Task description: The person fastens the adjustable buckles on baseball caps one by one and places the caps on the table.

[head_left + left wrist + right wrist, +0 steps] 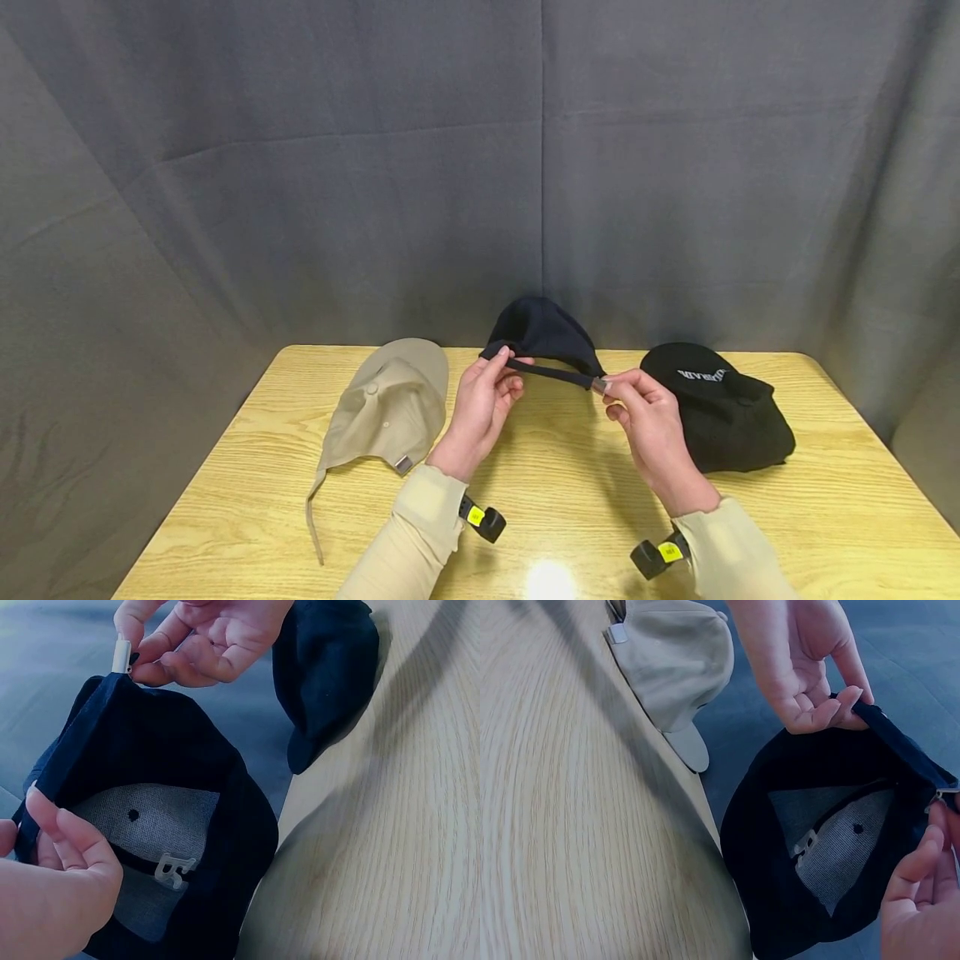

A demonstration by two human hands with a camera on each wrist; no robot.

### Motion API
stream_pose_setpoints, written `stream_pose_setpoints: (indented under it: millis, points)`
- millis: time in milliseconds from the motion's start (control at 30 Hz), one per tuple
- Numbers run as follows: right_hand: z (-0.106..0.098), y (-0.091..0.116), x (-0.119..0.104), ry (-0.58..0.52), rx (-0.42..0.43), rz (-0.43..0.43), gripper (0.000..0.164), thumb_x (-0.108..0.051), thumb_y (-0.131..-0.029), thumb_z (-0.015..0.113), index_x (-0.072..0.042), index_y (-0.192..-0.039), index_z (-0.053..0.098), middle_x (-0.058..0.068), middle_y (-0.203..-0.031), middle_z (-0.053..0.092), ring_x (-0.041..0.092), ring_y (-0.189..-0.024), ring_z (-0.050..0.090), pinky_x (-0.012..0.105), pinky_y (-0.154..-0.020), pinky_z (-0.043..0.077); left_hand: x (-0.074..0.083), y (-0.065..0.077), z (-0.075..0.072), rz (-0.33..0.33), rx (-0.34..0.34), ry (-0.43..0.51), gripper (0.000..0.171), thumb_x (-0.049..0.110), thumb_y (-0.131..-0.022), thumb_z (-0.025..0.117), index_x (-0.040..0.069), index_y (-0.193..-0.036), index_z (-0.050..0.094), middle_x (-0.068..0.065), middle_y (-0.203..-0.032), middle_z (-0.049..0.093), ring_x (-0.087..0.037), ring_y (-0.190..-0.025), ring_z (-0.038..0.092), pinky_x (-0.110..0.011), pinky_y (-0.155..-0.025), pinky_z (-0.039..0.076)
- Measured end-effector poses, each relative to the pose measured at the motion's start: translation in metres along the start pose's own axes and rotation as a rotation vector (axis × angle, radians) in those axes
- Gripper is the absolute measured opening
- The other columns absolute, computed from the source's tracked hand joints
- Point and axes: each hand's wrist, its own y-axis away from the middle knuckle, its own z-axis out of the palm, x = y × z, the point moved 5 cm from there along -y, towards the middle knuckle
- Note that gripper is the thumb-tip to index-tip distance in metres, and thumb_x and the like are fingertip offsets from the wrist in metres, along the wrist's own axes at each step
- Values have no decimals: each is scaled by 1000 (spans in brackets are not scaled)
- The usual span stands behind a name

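Curtains of grey cloth (337, 208) hang behind a yellowish wood-grain table (555, 500). Left of centre lies a beige cloth cap (390, 408); mid-frame, the left hand (480, 408) grips the edge of a round-crowned navy cloth cap (543, 329), the right hand (651, 425) its metal buckle (600, 385); lower right, a white-lettered black cap (731, 421).

Head view from above, facing forward and down across wood-grain table (555, 483) to grey curtain (360, 217), widest, wrist views close in from left and right, aimed into navy baseball cap (543, 325), shared by all three with left hand (480, 408) and right hand (651, 425)
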Motion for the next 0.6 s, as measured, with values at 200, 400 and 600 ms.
stream_pose_setpoints:
  millis: [200,400,600]
  points:
    - [-1,1,0,47,0,-5,17,-8,-92,59,8,-97,60,8,-79,52,21,-73,49,28,-64,44,-2,1,-1,-8,20,2,17,23,-98,51,6,-98,52,-20,-104,63,-14,-66,49,-25,-67,43]
    - [-1,0,-1,57,-2,-21,16,-4,-91,58,11,-91,59,9,-81,53,20,-72,49,27,-65,45,-4,2,0,-25,32,4,17,22,-98,51,5,-98,52,-14,-98,65,-14,-66,49,-25,-67,43]
    - [-2,-1,-1,77,28,-16,14,-1,-90,56,12,-83,58,15,-92,62,23,-72,50,26,-62,45,-5,4,1,-28,30,-4,16,21,-98,50,6,-98,52,-14,-98,65,-14,-66,49,-25,-67,43]
